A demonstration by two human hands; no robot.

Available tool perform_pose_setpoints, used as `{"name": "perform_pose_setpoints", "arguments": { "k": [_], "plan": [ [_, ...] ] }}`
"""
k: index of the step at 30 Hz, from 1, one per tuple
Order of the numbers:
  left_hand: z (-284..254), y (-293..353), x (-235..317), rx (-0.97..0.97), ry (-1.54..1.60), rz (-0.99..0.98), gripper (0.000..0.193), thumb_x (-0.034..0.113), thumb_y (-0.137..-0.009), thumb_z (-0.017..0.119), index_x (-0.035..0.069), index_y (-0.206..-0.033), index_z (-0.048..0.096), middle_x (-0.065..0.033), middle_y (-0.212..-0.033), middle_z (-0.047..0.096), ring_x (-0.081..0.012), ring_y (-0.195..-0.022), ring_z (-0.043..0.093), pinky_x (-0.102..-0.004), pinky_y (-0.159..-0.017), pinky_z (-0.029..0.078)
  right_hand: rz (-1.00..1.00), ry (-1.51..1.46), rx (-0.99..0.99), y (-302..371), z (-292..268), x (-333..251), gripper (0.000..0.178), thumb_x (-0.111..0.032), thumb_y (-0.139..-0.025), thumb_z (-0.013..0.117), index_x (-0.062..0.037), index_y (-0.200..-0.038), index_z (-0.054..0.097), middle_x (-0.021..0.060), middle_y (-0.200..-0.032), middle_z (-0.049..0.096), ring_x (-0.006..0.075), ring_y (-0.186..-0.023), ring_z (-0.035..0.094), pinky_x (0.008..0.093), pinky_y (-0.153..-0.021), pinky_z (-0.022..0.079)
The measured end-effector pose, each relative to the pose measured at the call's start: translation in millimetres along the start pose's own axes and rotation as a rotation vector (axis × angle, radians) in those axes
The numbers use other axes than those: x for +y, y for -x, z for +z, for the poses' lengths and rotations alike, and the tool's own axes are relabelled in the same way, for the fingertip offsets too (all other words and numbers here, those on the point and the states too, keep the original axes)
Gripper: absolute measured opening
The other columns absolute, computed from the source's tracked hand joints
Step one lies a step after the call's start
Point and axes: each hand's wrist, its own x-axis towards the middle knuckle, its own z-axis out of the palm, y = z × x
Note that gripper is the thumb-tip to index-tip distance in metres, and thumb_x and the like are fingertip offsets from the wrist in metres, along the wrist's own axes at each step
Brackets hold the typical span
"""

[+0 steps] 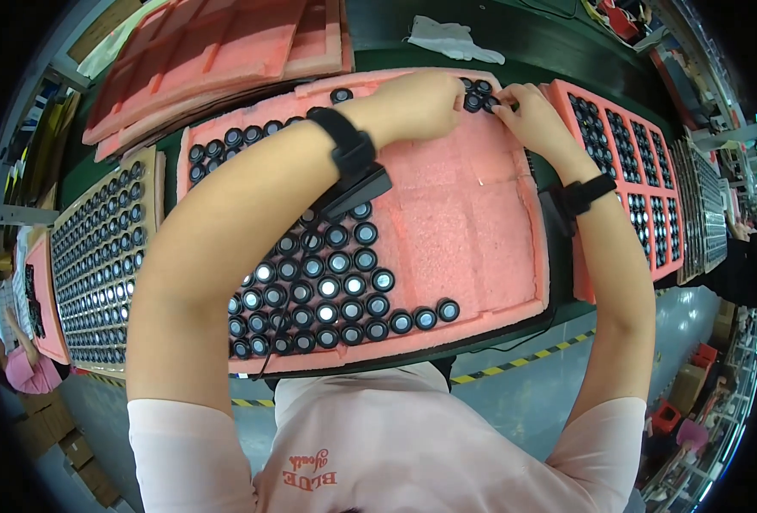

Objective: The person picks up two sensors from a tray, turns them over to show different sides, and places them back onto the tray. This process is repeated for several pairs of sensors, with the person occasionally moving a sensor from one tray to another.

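A pink foam tray [447, 231] lies before me, partly filled with small black round pieces [327, 286] that have shiny, lens-like centres. At its far right corner stands a small cluster of the same pieces [473, 102]. My right hand [528, 121] pinches one black round piece [490, 103] at the right side of that cluster, between thumb and fingertips. Just left of the cluster, my left hand [425, 104] is curled closed. Its fingertips are mostly hidden, so what it holds cannot be seen. My left forearm covers part of the filled rows.
Pink foam sheets [207, 56] are stacked beyond the tray at the far left. To the right sits a divided pink tray [605, 162] of black pieces; to the left, a board [96, 248] covered with them. A white cloth [454, 39] lies on the green bench [532, 43].
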Motion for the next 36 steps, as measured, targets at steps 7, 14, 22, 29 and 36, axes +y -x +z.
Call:
{"name": "perform_pose_setpoints", "arguments": {
  "k": [7,14,22,29,36],
  "plan": [
    [15,-41,12,0.021,-0.122,-0.043,0.019,0.016,-0.081,0.062,0.008,-0.096,0.069,-0.0158,-0.089,0.068,-0.0342,-0.086,0.065,-0.0424,-0.074,0.051,0.080,-0.013,-0.038,-13,2,2,0.025,-0.016,-0.081,0.069,-0.0018,-0.101,0.066,0.0164,-0.101,0.061,0.0328,-0.090,0.063,0.0377,-0.082,0.050],
    [28,-45,9,0.091,-0.111,-0.011,0.019,0.014,-0.080,0.065,0.008,-0.097,0.067,-0.0151,-0.091,0.065,-0.0345,-0.092,0.062,-0.0423,-0.077,0.050,0.164,-0.163,-0.036,-5,6,-4,0.023,-0.012,-0.077,0.072,-0.0016,-0.096,0.066,0.0162,-0.090,0.065,0.0326,-0.085,0.064,0.0383,-0.079,0.051],
    [24,-10,28,0.196,0.127,0.078,0.016,0.005,-0.081,0.058,0.006,-0.096,0.063,-0.0154,-0.100,0.061,-0.0325,-0.093,0.062,-0.0398,-0.078,0.051,0.203,-0.438,-0.099,54,-33,-44,0.022,-0.003,-0.083,0.068,0.0030,-0.102,0.059,0.0068,-0.084,0.063,0.0125,-0.077,0.061,0.0257,-0.070,0.049],
    [-32,126,100,0.294,0.568,-0.005,0.028,-0.002,-0.080,0.068,0.000,-0.107,0.060,-0.0104,-0.101,0.058,-0.0179,-0.091,0.060,-0.0277,-0.076,0.051,-0.034,-0.920,0.007,170,-53,-131,0.020,0.009,-0.083,0.062,0.0044,-0.102,0.058,0.0102,-0.097,0.057,0.0142,-0.088,0.059,0.0261,-0.079,0.049],
    [-42,253,121,0.293,0.552,-0.027,0.028,-0.003,-0.075,0.073,-0.002,-0.102,0.067,-0.0082,-0.098,0.059,-0.0158,-0.089,0.057,-0.0255,-0.077,0.046,-0.239,-1.007,0.069,205,-16,-198,0.029,0.006,-0.072,0.074,0.0003,-0.100,0.065,0.0108,-0.095,0.062,0.0180,-0.083,0.061,0.0254,-0.070,0.048]
  ]
}}
